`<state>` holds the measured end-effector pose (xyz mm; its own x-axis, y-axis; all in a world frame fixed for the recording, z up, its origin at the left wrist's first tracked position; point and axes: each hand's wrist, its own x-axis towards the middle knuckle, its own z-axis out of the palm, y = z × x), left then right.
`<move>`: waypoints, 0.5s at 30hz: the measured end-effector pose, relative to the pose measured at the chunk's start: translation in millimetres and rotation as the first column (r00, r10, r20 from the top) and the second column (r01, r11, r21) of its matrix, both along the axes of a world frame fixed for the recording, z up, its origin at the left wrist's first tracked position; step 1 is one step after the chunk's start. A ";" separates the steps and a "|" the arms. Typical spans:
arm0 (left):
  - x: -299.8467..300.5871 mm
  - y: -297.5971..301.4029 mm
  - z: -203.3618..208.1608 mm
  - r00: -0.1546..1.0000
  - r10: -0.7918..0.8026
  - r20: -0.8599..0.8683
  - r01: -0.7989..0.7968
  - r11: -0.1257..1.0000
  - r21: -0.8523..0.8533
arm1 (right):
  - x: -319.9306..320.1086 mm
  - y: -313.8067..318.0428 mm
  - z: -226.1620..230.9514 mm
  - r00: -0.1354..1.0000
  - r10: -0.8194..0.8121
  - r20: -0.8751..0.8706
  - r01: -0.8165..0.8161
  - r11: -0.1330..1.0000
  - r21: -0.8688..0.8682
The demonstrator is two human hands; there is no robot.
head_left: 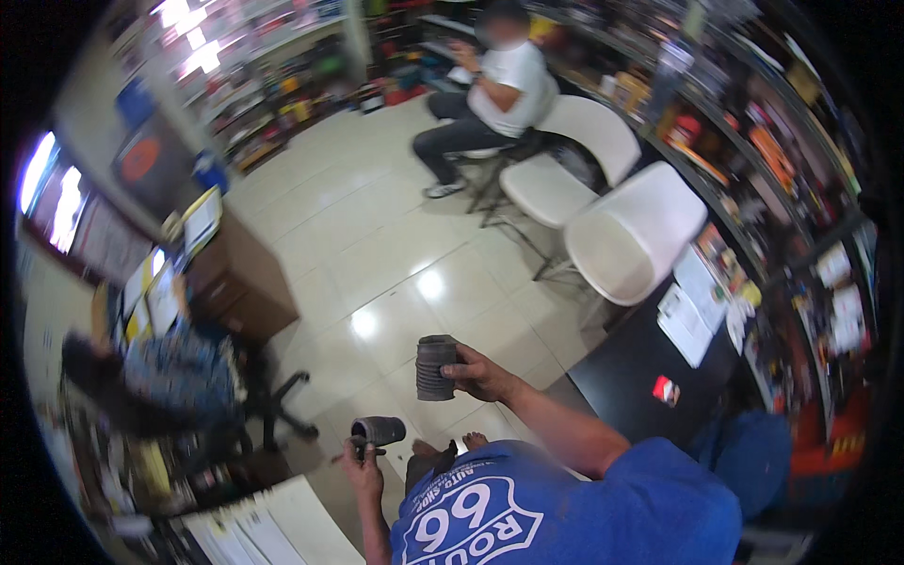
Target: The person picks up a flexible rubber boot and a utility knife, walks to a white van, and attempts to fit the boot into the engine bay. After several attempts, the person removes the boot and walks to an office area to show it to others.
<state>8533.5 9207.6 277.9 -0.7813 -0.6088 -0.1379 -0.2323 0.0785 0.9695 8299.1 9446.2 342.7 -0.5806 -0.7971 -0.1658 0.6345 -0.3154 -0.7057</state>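
Observation:
My right hand (482, 374) is closed around a short, dark grey ribbed rubber hose (436, 369), held upright in front of my body. Its ridges show along the middle and lower part. Lower and to the left, my left hand (364, 474) grips a second short dark tube (384, 430), which lies nearly level. The open round end of this tube faces left, and its far end points toward my right side. The two pieces are apart from each other. My fingers partly cover the left end of the second tube.
A black table (650, 381) with papers (687, 325) and a small red-and-white item (666, 390) is at right. White chairs (612, 235) stand beyond; a person (508, 89) sits farther back. At left are a brown cabinet (235, 278) and an office chair (184, 377). Loaded shelves line the walls.

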 end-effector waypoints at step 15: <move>-377.6 -184.8 5.7 0.802 -0.593 -0.065 0.586 0.804 -0.103 | -159.6 -32.8 20.8 0.409 -0.909 -0.076 0.912 0.410 -0.003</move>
